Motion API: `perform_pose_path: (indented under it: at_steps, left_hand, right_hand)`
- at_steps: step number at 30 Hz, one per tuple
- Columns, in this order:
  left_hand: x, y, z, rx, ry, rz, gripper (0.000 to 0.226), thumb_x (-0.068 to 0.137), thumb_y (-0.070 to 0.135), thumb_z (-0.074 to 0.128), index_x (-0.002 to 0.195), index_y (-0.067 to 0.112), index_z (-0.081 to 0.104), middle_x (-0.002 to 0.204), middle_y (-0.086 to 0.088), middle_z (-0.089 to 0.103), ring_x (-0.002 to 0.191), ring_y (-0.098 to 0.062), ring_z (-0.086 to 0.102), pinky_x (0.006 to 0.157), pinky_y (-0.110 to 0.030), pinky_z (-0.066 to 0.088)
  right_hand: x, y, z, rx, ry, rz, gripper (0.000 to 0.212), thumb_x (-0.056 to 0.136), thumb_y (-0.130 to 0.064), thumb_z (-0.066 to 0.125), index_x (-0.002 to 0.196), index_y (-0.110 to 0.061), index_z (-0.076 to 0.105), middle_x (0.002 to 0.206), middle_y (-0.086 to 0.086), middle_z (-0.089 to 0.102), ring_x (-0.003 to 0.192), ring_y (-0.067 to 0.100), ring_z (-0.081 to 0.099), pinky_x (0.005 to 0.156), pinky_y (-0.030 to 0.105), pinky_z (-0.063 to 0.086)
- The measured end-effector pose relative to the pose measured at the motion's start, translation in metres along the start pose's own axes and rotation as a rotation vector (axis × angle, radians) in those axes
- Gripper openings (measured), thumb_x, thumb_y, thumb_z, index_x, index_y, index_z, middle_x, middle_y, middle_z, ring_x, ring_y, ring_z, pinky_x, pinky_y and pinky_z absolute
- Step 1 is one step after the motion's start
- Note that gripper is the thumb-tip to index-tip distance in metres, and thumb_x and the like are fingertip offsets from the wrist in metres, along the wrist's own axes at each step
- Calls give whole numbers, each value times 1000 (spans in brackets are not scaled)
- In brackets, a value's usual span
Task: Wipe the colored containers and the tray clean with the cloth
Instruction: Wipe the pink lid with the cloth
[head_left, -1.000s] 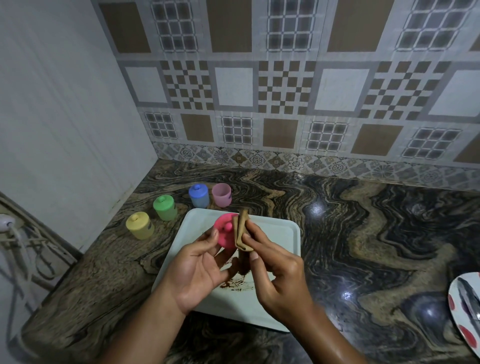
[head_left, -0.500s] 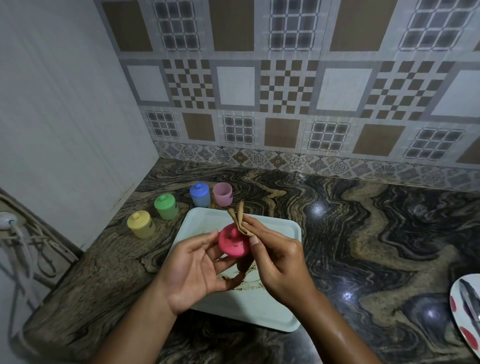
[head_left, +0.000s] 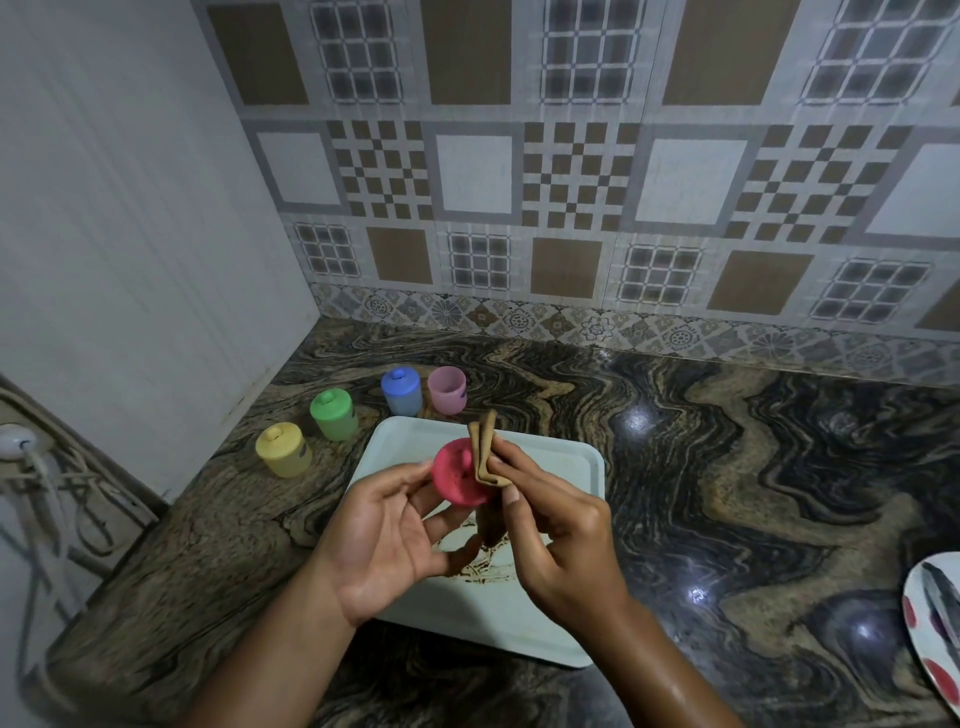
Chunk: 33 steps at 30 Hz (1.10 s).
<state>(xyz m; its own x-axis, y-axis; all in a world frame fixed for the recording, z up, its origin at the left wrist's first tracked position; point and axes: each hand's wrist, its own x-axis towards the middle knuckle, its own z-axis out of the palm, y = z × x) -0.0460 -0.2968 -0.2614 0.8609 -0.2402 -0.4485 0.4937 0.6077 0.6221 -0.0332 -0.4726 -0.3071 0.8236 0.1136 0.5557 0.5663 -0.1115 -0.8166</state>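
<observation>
Here left hand (head_left: 384, 540) fingers hold the round pink lid (head_left: 454, 480), right hand (head_left: 563, 540) fingers pinching folded tan cloth (head_left: 482, 449) against it.

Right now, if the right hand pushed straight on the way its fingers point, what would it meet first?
Most likely the pink lid, held by the left hand. The right hand points its fingers up and left, and the cloth they pinch seems to lie against that lid, though depth is unclear.

Patterned tile wall (head_left: 571, 171) — marbled countertop (head_left: 727, 467)
</observation>
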Motion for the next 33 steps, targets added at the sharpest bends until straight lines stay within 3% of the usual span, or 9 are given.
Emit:
perform_pose_path:
  at_steps: [2, 5, 9, 12, 16, 19, 25, 27, 33]
  left_hand:
    - [-1, 3, 0, 80, -9, -28, 40, 94, 24, 54, 129, 8, 64, 115, -12, 71, 101, -27, 70, 89, -54, 49]
    - [0, 1, -3, 160, -52, -39, 42, 95, 20, 57, 135, 7, 57, 125, -13, 67, 106, -29, 68, 85, -52, 51]
    - [3, -3, 0, 2, -57, 34, 50, 91, 14, 63, 139, 5, 51, 134, -16, 62, 109, -24, 67, 93, -50, 47]
    - [5, -6, 4, -115, -37, 94, 34, 94, 17, 52, 123, 11, 67, 118, -8, 71, 101, -16, 71, 91, -45, 52]
    - [3, -1, 2, -97, -17, 43, 39, 92, 18, 50, 125, 6, 67, 116, -9, 71, 108, -22, 68, 90, -49, 51]
    - [1, 2, 0, 62, -16, -14, 42, 94, 27, 53, 131, 9, 63, 118, -10, 70, 104, -26, 69, 82, -47, 52]
    - [4, -5, 5, -3, -26, 51, 46, 90, 18, 57, 136, 14, 52, 119, -4, 70, 98, -16, 70, 80, -43, 54]
    - [6, -7, 6, -100, -20, 98, 47, 92, 19, 53, 138, 12, 53, 126, -6, 68, 101, -14, 69, 92, -46, 52]
    - [0, 1, 5, -44, -56, 54, 40, 93, 17, 50, 129, 8, 65, 124, -11, 69, 110, -21, 68, 96, -49, 47]
  right_hand:
    - [4, -1, -2, 14, -13, 11, 28, 96, -1, 57, 120, -2, 73, 138, 6, 64, 97, 6, 74, 67, 29, 62]
    - [11, -2, -3, 3, -28, 5, 29, 96, 0, 57, 120, -2, 73, 137, 5, 65, 114, 13, 70, 77, 19, 59]
    - [14, -2, 4, -17, 0, -31, 32, 97, 1, 56, 126, 0, 69, 141, 9, 61, 125, 8, 63, 90, 26, 59]
    - [5, -2, 10, -60, -3, -117, 33, 97, -4, 54, 127, 2, 67, 143, 15, 57, 135, 16, 56, 103, 28, 53]
    - [-2, 2, 7, -35, 4, -83, 32, 98, -6, 53, 125, 2, 69, 143, 14, 58, 131, 18, 59, 93, 35, 60]
    - [4, 3, 4, -28, 11, -58, 30, 96, 2, 56, 123, 1, 70, 141, 13, 60, 123, 13, 65, 82, 25, 61]
    - [14, 2, 8, -73, 22, -75, 33, 96, 1, 57, 128, 0, 67, 141, 14, 60, 136, 14, 54, 100, 35, 56]
    - [9, 0, 11, -102, 12, -126, 36, 93, 5, 58, 128, 2, 66, 143, 17, 58, 137, 18, 54, 104, 31, 53]
    - [0, 2, 7, -99, 30, -120, 33, 97, -6, 54, 126, 2, 68, 141, 17, 59, 134, 18, 57, 101, 33, 55]
